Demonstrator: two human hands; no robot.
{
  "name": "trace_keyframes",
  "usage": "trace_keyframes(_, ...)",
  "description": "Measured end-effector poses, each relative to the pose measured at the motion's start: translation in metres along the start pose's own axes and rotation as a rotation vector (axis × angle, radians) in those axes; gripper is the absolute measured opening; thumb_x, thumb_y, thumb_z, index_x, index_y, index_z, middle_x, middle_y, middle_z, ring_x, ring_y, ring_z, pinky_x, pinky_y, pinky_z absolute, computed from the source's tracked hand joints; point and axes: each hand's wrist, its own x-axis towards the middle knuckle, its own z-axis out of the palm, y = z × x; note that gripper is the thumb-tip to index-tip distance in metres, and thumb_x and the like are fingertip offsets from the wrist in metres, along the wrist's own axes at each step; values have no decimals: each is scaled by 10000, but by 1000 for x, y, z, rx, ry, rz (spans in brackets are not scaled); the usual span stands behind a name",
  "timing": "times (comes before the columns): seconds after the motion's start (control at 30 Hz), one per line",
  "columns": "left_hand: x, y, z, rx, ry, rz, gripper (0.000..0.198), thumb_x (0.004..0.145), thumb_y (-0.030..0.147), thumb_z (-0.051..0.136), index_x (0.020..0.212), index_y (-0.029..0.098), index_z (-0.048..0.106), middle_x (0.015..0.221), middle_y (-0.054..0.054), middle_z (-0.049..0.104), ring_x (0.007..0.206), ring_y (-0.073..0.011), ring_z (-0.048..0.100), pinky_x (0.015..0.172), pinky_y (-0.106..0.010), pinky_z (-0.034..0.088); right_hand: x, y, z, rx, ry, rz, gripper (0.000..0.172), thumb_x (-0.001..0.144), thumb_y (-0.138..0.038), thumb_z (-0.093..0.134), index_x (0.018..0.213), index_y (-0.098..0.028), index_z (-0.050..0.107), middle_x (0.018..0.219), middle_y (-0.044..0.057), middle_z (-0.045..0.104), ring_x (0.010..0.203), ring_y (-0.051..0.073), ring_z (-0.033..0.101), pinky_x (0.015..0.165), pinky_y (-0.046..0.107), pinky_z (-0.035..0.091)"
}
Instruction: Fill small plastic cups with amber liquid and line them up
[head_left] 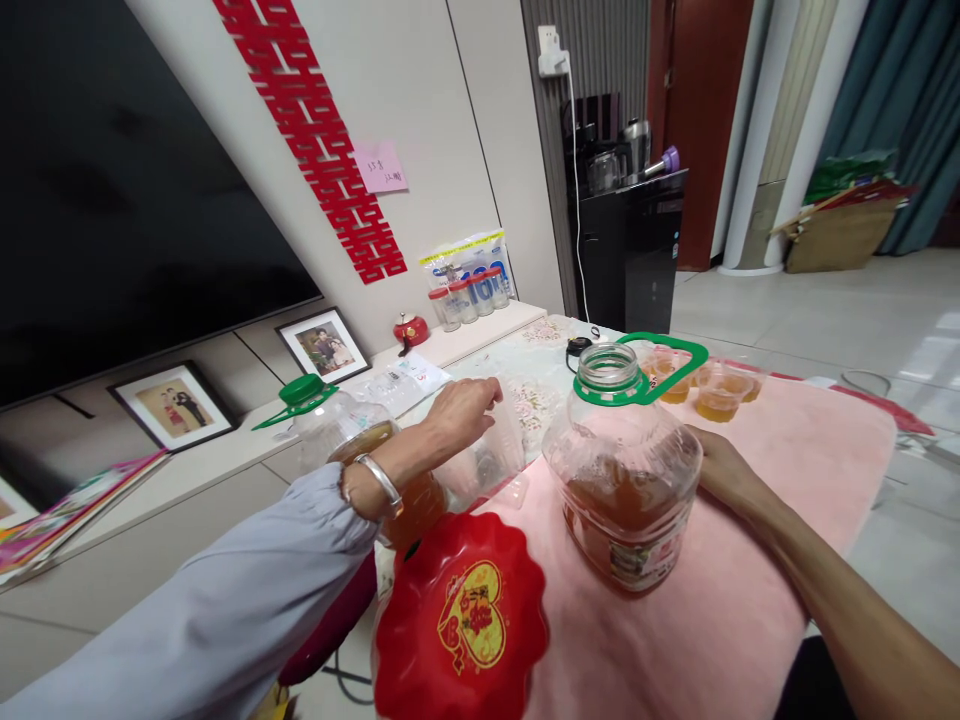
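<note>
My left hand (466, 410), a silver bangle at its wrist, reaches over clear plastic containers (491, 455), perhaps stacked cups. Its fingers are curled; what they grip, if anything, I cannot make out. An uncapped clear plastic jug (622, 480) with a green handle stands upright on the pink cloth, partly filled with brown liquid. Against its right side is my right hand (709, 460), fingers hidden behind the jug. A second jug (341, 425), green-capped, stands left, partly covered by my left forearm. Several small cups of amber liquid (718, 395) sit behind the open jug.
A red scalloped tray (517, 590) lies at the front edge of the pink cloth (810, 440). Red-lidded jars (469, 298), a red pot (411, 328) and framed photos (324, 345) line the white cabinet. A black cabinet (630, 250) stands behind.
</note>
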Motion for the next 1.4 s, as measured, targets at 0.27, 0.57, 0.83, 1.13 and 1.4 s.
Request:
trace_keyframes(0.27, -2, -6, -4, 16, 13, 17, 373, 886, 159, 671, 1256, 148, 619, 1184, -63, 682, 1144, -210, 627, 1055, -451, 521, 0, -6, -2, 5, -33, 35, 88, 677, -329, 617, 646, -247, 624, 606, 43, 716, 848, 327, 693, 773, 388, 531)
trace_keyframes(0.57, -44, 15, -9, 167, 169, 99, 372, 953, 202, 583, 1324, 180, 562, 1300, -87, 587, 1230, -270, 515, 1065, -435, 441, -2, -14, -4, -21, -42, 64, 83, 654, -306, 579, 648, -248, 639, 613, 36, 724, 717, 280, 679, 692, 355, 527)
trace_keyframes(0.83, -65, 41, 81, 387, -3, 422, 297, 1028, 158, 375, 1159, 145, 641, 1151, -86, 674, 1077, -237, 580, 834, -383, 447, 0, -7, 0, -82, -10, 45, 57, 672, -278, 584, 655, -255, 633, 612, 37, 724, 737, 280, 674, 655, 334, 501)
trace_keyframes(1.13, -44, 39, 103, 482, -14, 497, 276, 1030, 175, 407, 1165, 103, 636, 1096, -100, 703, 1086, -224, 633, 879, -362, 510, 1, -9, -2, -146, 18, 65, 57, 631, -245, 570, 643, -249, 626, 650, 28, 733, 740, 276, 661, 665, 334, 490)
trace_keyframes(1.4, -36, 42, 112, 510, -44, 505, 248, 1023, 193, 448, 1131, 114, 657, 1095, -85, 687, 1098, -194, 629, 913, -354, 532, 2, -9, -1, -173, 33, 85, 104, 650, -179, 574, 664, -243, 654, 718, 47, 754, 790, 289, 686, 692, 330, 495)
